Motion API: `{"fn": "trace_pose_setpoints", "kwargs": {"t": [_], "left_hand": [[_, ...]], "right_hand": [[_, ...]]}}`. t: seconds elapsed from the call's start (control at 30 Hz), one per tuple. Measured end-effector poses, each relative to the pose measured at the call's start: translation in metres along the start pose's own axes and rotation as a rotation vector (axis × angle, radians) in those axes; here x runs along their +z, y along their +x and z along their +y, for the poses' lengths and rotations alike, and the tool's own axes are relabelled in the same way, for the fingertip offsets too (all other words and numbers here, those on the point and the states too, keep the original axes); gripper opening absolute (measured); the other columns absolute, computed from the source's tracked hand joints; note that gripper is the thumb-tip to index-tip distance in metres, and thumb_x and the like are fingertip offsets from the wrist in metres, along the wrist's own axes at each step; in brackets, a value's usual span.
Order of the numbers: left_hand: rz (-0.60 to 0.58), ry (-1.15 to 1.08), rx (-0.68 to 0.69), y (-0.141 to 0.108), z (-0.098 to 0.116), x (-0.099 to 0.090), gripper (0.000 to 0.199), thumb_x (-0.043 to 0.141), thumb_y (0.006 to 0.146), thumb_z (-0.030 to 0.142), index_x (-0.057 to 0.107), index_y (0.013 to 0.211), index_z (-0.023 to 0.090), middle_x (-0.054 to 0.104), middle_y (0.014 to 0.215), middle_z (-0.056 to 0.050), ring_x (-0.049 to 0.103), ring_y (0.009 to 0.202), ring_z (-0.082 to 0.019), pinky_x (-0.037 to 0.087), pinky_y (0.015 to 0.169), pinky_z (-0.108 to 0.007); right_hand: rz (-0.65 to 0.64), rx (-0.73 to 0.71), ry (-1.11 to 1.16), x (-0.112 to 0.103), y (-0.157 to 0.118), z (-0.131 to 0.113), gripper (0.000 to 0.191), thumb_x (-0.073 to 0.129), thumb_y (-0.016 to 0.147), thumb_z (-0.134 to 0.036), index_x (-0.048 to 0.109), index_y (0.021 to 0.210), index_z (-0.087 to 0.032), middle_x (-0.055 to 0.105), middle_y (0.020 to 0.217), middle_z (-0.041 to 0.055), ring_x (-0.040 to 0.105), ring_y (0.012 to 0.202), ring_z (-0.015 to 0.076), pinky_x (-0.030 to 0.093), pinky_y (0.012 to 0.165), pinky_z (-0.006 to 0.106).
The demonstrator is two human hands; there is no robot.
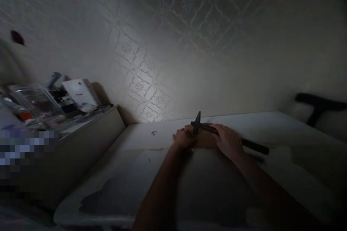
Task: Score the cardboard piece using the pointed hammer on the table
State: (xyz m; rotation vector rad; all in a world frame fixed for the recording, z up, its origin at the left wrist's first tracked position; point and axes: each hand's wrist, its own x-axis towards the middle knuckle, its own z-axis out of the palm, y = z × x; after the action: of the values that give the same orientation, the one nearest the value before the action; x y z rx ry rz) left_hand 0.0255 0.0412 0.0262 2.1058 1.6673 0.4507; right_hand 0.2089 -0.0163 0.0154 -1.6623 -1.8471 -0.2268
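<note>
A dark hammer (255,145) lies across the grip of my right hand (229,140), which is closed round its handle. The hammer's head is over a brown flat board (206,139), just beside the fingers of my left hand (184,139). My left hand rests at the board's left edge with its fingers bent together. Whatever those fingers pinch is too small and dark to make out. The board lies on a white table (141,135).
Small dark pieces (154,133) lie on the table left of my hands. At the left, a shelf unit (94,130) holds a white box (79,92) and a clear plastic case (38,101). A dark armrest (320,101) stands at the right. A patterned wall rises behind the table.
</note>
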Motion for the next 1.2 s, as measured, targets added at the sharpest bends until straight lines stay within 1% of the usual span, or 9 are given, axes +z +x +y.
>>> {"fn": "trace_pose_setpoints", "kwargs": {"t": [0.17, 0.37, 0.57, 0.7, 0.77, 0.9, 1.03, 1.2], "left_hand": [[0.078, 0.057, -0.014, 0.0016, 0.0025, 0.0075, 0.026, 0.061, 0.072, 0.042, 0.067, 0.092, 0.026, 0.061, 0.112, -0.006, 0.046, 0.115, -0.031, 0.029, 0.098, -0.054], [0.111, 0.081, -0.04, 0.0022, 0.0037, 0.0107, 0.023, 0.059, 0.073, 0.04, 0.066, 0.09, 0.027, 0.062, 0.113, -0.004, 0.051, 0.11, -0.028, 0.029, 0.098, -0.054], [0.094, 0.13, -0.052, 0.0007, 0.0062, 0.0087, 0.025, 0.057, 0.074, 0.039, 0.066, 0.094, 0.026, 0.061, 0.116, -0.004, 0.052, 0.11, -0.027, 0.034, 0.096, -0.051], [0.093, 0.118, -0.046, 0.0006, 0.0063, 0.0081, 0.023, 0.056, 0.076, 0.038, 0.066, 0.093, 0.027, 0.062, 0.113, -0.003, 0.053, 0.109, -0.027, 0.035, 0.095, -0.05], [0.09, 0.119, -0.049, 0.0006, 0.0065, 0.008, 0.022, 0.054, 0.077, 0.037, 0.066, 0.092, 0.026, 0.062, 0.113, -0.003, 0.053, 0.108, -0.026, 0.035, 0.095, -0.049], [0.092, 0.129, -0.048, 0.001, 0.0063, 0.0081, 0.024, 0.057, 0.074, 0.038, 0.066, 0.093, 0.026, 0.062, 0.114, -0.003, 0.052, 0.109, -0.027, 0.033, 0.096, -0.051], [0.087, 0.127, -0.041, 0.0012, 0.0053, 0.0081, 0.025, 0.053, 0.077, 0.039, 0.066, 0.094, 0.026, 0.061, 0.115, -0.005, 0.052, 0.109, -0.026, 0.035, 0.095, -0.047], [0.082, 0.127, -0.032, 0.0012, 0.005, 0.0085, 0.025, 0.056, 0.075, 0.037, 0.066, 0.096, 0.027, 0.061, 0.116, -0.004, 0.052, 0.109, -0.025, 0.036, 0.096, -0.045]], "right_hand": [[0.034, 0.018, -0.019, 0.0007, 0.0002, 0.0002, 0.029, 0.045, 0.084, -0.014, 0.054, 0.11, -0.021, 0.062, 0.101, 0.0052, 0.057, 0.091, 0.0191, 0.04, 0.077, 0.031], [0.042, -0.012, -0.014, 0.0002, -0.0006, -0.0004, 0.033, 0.046, 0.082, -0.011, 0.054, 0.112, -0.023, 0.063, 0.101, 0.0034, 0.057, 0.092, 0.0187, 0.04, 0.078, 0.031], [0.031, -0.026, -0.021, 0.0002, -0.0005, -0.0005, 0.033, 0.047, 0.081, -0.011, 0.054, 0.111, -0.023, 0.062, 0.1, 0.0036, 0.057, 0.091, 0.0193, 0.04, 0.077, 0.031], [0.042, -0.008, -0.011, 0.0013, -0.0001, 0.0007, 0.032, 0.047, 0.082, -0.012, 0.054, 0.111, -0.022, 0.062, 0.101, 0.0045, 0.056, 0.093, 0.0196, 0.04, 0.078, 0.032], [0.046, -0.002, -0.003, 0.0013, -0.0001, 0.0007, 0.03, 0.046, 0.083, -0.014, 0.054, 0.111, -0.022, 0.062, 0.1, 0.0045, 0.056, 0.093, 0.0193, 0.04, 0.079, 0.031], [0.025, -0.012, -0.009, 0.0, -0.0006, -0.0007, 0.031, 0.046, 0.083, -0.014, 0.054, 0.112, -0.024, 0.062, 0.1, 0.0035, 0.057, 0.091, 0.0187, 0.04, 0.076, 0.031], [0.037, 0.003, -0.013, -0.0007, -0.0009, -0.0014, 0.032, 0.046, 0.083, -0.013, 0.054, 0.112, -0.024, 0.062, 0.102, 0.0037, 0.056, 0.091, 0.0192, 0.039, 0.077, 0.031], [0.006, -0.001, -0.01, 0.0011, -0.0006, 0.0003, 0.032, 0.046, 0.083, -0.012, 0.054, 0.111, -0.023, 0.063, 0.102, 0.0037, 0.057, 0.093, 0.0194, 0.04, 0.078, 0.031]]}}
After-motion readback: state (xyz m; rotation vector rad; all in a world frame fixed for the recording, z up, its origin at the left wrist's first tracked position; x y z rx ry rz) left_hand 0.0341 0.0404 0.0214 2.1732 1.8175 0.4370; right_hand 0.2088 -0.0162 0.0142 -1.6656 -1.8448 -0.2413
